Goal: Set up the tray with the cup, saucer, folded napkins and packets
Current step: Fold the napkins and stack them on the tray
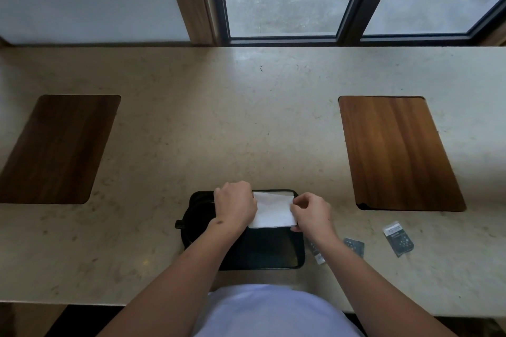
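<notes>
Napkin-folding step: left hand [235,206] and right hand [310,212] pinch white napkin [273,210] over black tray [273,252]. Packets [398,238] wait at 3 o'clock; next, likely crease and lay flat.

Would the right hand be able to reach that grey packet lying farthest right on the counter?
Probably yes. The packet lies flat on the counter with nothing between it and the right hand, but that hand is pinching the napkin and must let go first.
</notes>
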